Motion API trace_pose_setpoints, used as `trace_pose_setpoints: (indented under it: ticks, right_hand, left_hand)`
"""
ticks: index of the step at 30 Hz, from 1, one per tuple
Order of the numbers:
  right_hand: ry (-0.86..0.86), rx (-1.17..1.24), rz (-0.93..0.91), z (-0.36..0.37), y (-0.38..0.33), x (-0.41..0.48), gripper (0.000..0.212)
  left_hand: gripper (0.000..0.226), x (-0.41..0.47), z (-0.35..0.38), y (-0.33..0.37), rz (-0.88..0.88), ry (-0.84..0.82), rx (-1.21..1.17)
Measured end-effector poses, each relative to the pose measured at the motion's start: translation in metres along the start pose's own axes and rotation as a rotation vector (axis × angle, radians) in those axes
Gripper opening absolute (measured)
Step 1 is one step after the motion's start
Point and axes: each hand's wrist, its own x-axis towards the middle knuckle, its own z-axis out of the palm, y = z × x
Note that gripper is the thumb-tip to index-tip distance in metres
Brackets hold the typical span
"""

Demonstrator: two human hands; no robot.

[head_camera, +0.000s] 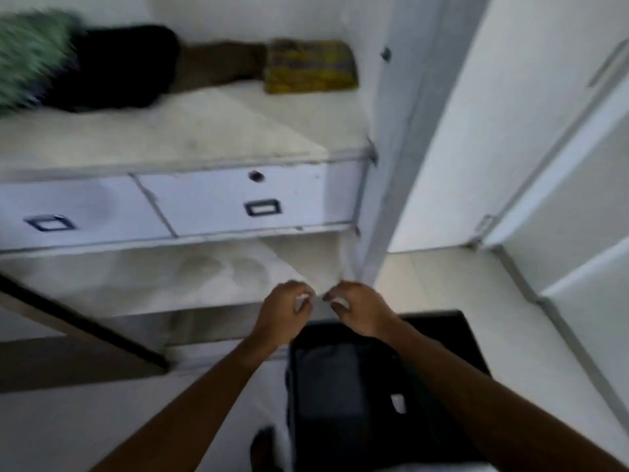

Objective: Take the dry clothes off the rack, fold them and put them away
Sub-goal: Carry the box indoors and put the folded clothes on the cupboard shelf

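Though blurred, pinching pale sheet [318, 290] at shelf's [190, 313] front edge, left hand [284, 313] beside right hand [360, 308]; dark garment [333, 386] directly below.

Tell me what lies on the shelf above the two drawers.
A row of clothes: a green piece, a black piece, a brown piece and a yellow patterned piece. The green piece is cut by the frame, and anything behind the row is hidden.
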Motion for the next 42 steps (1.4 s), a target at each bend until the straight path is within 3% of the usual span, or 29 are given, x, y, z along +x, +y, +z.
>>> trace_pose_setpoints:
  ticks: [4,7,8,11,15,20,24,27,31,34,36,39,42]
  right_hand:
    - [-0.233,0.004,0.346,0.049,0.091,-0.093,0.033]
    - [-0.311,0.07,0.595,0.085,0.139,-0.152,0.046]
    - [-0.296,0.087,0.657,0.092,0.149,-0.165,0.051]
    - [-0.126,0.193,0.765,0.108,0.176,-0.19,0.056]
    - [0.174,0.332,0.94,0.107,0.202,-0.203,0.059]
    - [0.005,0.52,1.01,0.113,0.23,-0.201,0.077]
    - [-0.019,0.284,0.948,0.125,0.235,-0.193,0.075]
    - [0.036,0.176,0.927,0.135,0.232,-0.189,0.065]
    - [0.071,0.413,0.913,0.145,0.22,-0.187,0.058]
    - [-0.023,0.567,0.934,0.148,0.215,-0.187,0.078]
    - [-0.029,0.694,0.955,0.153,0.213,-0.188,0.082]
    - [0.047,0.849,0.959,0.159,0.211,-0.192,0.072]
    - [0.047,1.008,0.874,0.156,0.204,-0.194,0.071]
  left_hand:
    - [0.024,-0.065,0.111,-0.003,-0.184,-0.489,-0.046]
    - [0.023,-0.106,0.169,-0.017,-0.427,-0.698,-0.1]
    - [0.013,-0.115,0.181,-0.021,-0.5,-0.719,-0.106]
    - [0.029,-0.122,0.207,-0.019,-0.682,-0.672,-0.13]
    - [0.005,-0.108,0.242,-0.009,-0.905,-0.588,-0.273]
    - [0.033,-0.078,0.284,0.022,-1.002,-0.536,-0.491]
    - [0.044,-0.069,0.311,0.034,-1.002,-0.642,-0.519]
    - [0.057,-0.074,0.332,0.038,-1.025,-0.605,-0.575]
    - [0.055,-0.081,0.335,0.034,-1.105,-0.511,-0.657]
    - [0.071,-0.085,0.338,0.011,-1.139,-0.519,-0.71]
    - [0.065,-0.086,0.336,0.001,-1.144,-0.534,-0.722]
    - [0.036,-0.083,0.317,0.013,-1.147,-0.596,-0.776]
    - [0.031,-0.085,0.307,0.014,-1.155,-0.594,-0.819]
